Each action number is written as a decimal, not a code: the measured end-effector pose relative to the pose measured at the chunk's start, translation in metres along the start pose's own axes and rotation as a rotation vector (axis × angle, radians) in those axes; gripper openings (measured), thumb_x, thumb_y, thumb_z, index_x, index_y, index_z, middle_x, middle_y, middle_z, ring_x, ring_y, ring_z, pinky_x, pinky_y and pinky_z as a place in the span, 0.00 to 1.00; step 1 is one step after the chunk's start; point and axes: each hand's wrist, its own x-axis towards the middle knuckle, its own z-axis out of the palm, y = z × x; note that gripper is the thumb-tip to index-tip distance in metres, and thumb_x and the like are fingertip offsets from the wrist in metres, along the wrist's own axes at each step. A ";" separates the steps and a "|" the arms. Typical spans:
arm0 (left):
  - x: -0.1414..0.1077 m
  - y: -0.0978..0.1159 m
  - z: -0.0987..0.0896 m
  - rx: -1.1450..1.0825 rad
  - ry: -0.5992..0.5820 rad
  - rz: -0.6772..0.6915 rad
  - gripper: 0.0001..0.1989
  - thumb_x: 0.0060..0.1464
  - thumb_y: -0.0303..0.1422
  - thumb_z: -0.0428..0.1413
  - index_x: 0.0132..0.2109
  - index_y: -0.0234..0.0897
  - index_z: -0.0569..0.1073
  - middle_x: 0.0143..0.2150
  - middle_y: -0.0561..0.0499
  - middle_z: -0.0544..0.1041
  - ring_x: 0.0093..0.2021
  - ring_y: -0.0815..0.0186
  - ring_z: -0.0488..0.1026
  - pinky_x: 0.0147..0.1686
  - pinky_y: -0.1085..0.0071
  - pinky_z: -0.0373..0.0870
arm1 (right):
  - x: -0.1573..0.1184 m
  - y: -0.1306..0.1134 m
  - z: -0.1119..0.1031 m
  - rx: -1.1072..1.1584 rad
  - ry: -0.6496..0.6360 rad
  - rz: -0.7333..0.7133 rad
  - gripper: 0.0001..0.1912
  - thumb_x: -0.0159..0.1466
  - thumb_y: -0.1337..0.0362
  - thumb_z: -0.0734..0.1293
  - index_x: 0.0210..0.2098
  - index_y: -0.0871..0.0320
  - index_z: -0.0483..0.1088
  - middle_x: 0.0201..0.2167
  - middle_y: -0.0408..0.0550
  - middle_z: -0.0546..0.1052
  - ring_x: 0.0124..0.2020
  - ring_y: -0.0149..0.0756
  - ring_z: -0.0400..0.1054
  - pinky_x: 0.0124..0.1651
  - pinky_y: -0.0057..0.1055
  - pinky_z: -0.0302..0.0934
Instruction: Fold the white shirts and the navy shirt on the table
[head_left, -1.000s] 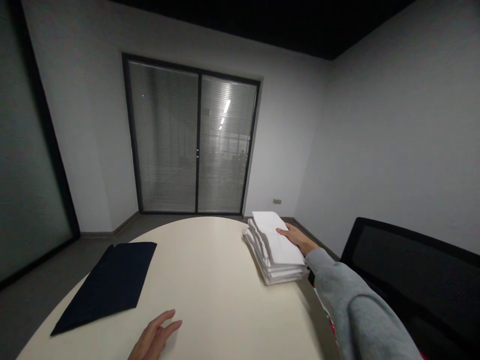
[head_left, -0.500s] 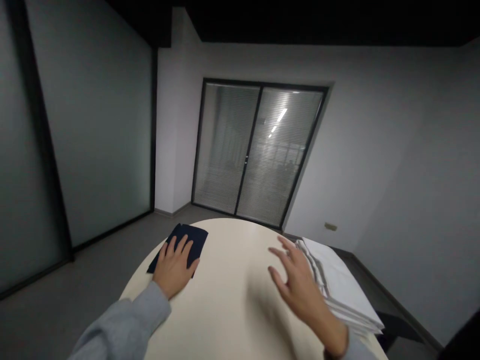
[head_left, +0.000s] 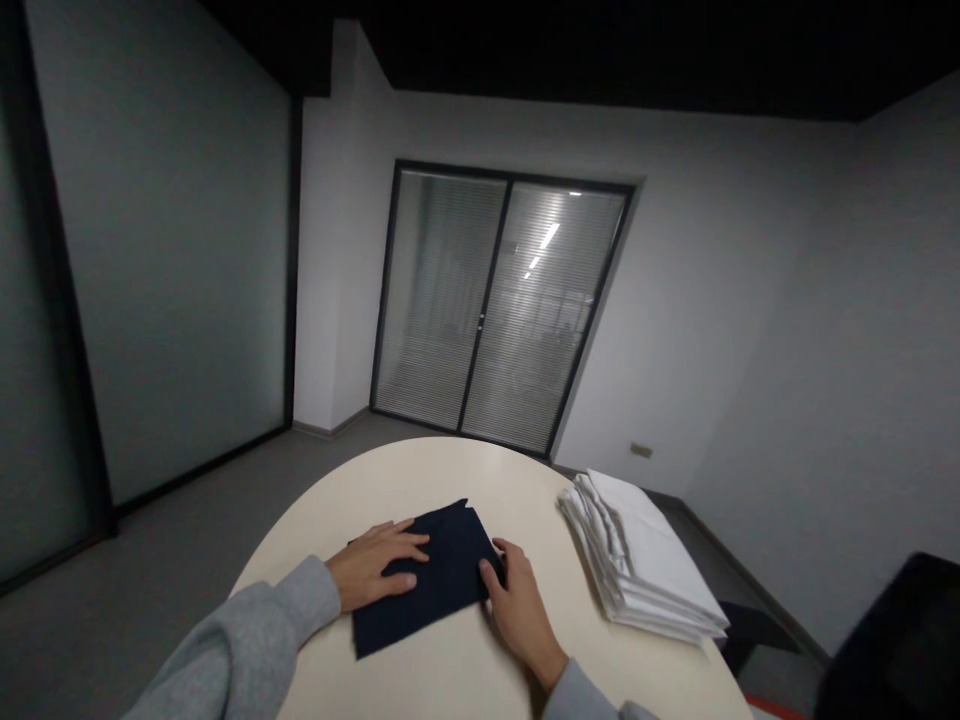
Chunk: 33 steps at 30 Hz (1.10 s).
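On the near half of the round worktop [head_left: 450, 465], the dark cloth [head_left: 442, 555] lies flat, its near edge slanting up toward the right and a small notch showing at its far corner. The left hand [head_left: 379, 565] rests palm down over the cloth's left part, its fingers [head_left: 411, 541] open and spread. The right hand [head_left: 517, 605] is at the right edge, thumb on the surface and forefinger bent beside it; whether the two pinch the cloth cannot be told.

Bare surface extends from the cloth to the curved far rim, and also on the near side. To the right, an open strip separates the cloth and right hand from the white stack [head_left: 637, 555], whose folded layers lie along the right rim, a near corner reaching the edge. Past that rim stands part of a dark chair [head_left: 900, 640]; beyond the far rim is a glazed door [head_left: 499, 310] in a dark frame.
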 end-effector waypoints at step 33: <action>0.053 -0.026 -0.019 -0.307 0.340 -0.281 0.29 0.68 0.53 0.39 0.48 0.37 0.76 0.43 0.45 0.82 0.45 0.56 0.78 0.49 0.63 0.72 | -0.031 -0.035 -0.041 0.188 -0.090 -0.102 0.12 0.48 0.72 0.63 0.31 0.53 0.62 0.59 0.51 0.66 0.64 0.48 0.57 0.66 0.47 0.50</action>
